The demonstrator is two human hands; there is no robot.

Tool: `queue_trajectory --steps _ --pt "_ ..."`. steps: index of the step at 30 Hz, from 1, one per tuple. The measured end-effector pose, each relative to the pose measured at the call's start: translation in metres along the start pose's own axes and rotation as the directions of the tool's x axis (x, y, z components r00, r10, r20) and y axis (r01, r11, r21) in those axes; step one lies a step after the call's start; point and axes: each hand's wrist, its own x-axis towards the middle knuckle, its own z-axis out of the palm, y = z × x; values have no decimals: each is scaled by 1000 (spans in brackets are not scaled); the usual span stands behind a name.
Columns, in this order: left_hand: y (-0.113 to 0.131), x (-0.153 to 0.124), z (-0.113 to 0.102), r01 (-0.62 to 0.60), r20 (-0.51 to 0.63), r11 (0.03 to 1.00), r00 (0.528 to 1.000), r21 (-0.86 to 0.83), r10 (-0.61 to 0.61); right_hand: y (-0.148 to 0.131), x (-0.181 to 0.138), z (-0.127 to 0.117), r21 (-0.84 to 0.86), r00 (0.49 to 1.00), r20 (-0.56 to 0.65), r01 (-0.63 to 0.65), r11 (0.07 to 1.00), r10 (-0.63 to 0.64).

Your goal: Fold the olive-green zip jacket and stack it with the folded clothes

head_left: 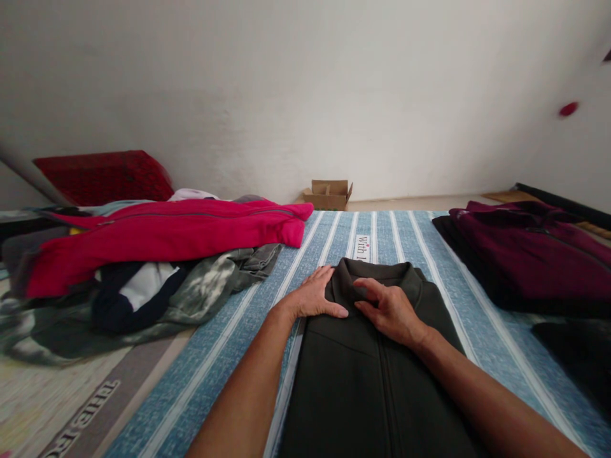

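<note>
A dark olive zip-up jacket [344, 381] lies flat in front of me with its collar at the far end and its zip running toward me. My left hand [315, 296] rests on the jacket's left shoulder beside the collar, fingers stretched out and thumb spread. At the front of the collar, my right hand [389, 310] pinches the collar edge between thumb and curled fingers. The jacket's lower end runs out of view at the bottom.
Beneath lies a blue and white striped sheet [229, 343]. Left is a heap of clothes with a bright pink jacket [191, 232] on top. Folded maroon clothing [539, 254] lies on black cloth at right. An open cardboard box [329, 194] stands beyond the far edge, near the wall.
</note>
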Motion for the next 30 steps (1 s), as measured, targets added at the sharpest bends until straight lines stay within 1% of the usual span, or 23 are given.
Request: queue_trajectory --steps 8,16,20,22,24,27,30 --pt "5 -1 -1 28 11 999 1000 14 -29 1 0 1 -45 1000 -1 8 999 -8" --pt "4 -1 1 21 -5 1000 1000 6 -21 1 0 2 -82 1000 0 -7 997 7" --pt "6 -1 0 25 -7 1000 1000 0 -25 0 0 3 -72 1000 3 -15 997 15" --pt "6 0 0 20 -16 1000 1000 -3 -20 0 1 1 -16 999 -2 -37 999 37" --pt "5 1 0 11 -26 1000 1000 -9 -11 1 2 -5 106 997 -23 -74 992 77" --pt "2 3 1 -1 -40 1000 999 -22 0 1 5 -20 309 983 -72 -138 941 167" --pt "-1 4 2 -33 -56 999 998 -25 32 0 3 -38 419 960 -120 -183 889 254"
